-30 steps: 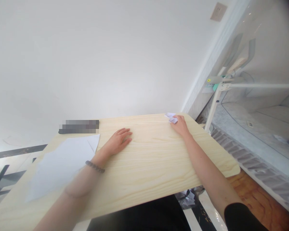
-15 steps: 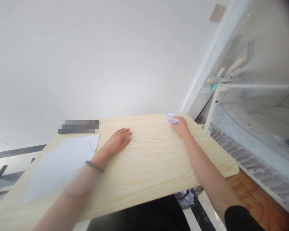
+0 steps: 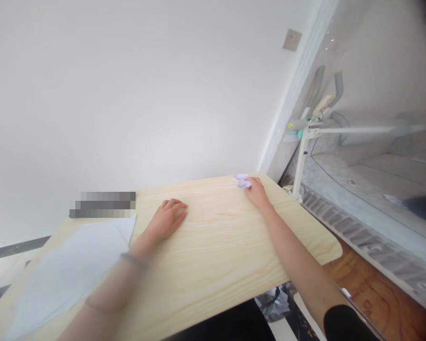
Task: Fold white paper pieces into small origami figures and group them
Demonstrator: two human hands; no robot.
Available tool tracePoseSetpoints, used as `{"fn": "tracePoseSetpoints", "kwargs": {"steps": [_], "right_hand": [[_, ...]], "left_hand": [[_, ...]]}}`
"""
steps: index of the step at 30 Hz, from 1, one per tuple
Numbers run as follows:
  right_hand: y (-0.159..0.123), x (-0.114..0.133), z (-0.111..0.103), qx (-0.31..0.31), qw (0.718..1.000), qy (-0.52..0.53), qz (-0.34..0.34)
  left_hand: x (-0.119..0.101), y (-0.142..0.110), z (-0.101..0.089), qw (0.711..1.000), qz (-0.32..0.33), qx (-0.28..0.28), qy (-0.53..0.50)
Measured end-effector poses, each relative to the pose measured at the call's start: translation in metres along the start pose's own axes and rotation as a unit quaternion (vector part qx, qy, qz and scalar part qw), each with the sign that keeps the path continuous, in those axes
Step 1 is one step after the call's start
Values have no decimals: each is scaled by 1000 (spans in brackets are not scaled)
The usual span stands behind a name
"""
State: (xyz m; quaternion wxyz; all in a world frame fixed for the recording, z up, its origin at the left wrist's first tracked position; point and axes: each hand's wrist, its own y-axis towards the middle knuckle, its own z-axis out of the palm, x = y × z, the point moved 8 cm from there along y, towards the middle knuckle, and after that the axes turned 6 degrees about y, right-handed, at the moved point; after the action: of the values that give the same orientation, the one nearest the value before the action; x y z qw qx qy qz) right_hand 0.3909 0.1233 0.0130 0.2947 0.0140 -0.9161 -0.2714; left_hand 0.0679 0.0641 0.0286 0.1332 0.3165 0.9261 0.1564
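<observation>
On my feed I see the right hand (image 3: pixel 256 192) pinching folded paper (image 3: pixel 244 184) on the table's (image 3: pixel 206 255) far right, where squeezing too hard could crumple it, while the left hand (image 3: pixel 166 220) rests loosely uncurled.

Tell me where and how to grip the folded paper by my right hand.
Probably pinch the folded paper lightly at its right end, coming from the right, where your right hand touches it: it looks thin and creased, and its free end points left, away from that hand.

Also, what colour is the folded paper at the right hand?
The folded paper is white with a faint violet tint; the head view shows it best.
</observation>
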Motion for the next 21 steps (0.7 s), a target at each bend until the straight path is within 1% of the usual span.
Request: {"fn": "tracePoseSetpoints", "kwargs": {"steps": [6, 10, 14, 18, 20, 21], "right_hand": [[0, -2, 1, 2, 1000, -6, 6], [0, -6, 3, 5, 1000, -13, 17], [-1, -3, 1, -2, 1000, -23, 0], [-5, 10, -7, -21, 997, -65, -18], [-9, 24, -10, -35, 996, -72, -38], [-11, 32, -10, -32, 996, -71, -49]], "left_hand": [[-1, 2, -2, 1000, -6, -16, 7], [-1, 1, -1, 1000, -9, -9, 11], [-1, 0, 0, 1000, -11, -1, 12], [-2, 0, -1, 1000, -9, 3, 4], [-2, 0, -2, 1000, -9, 6, 1], [-1, -1, -2, 1000, -9, 7, -1]]}}
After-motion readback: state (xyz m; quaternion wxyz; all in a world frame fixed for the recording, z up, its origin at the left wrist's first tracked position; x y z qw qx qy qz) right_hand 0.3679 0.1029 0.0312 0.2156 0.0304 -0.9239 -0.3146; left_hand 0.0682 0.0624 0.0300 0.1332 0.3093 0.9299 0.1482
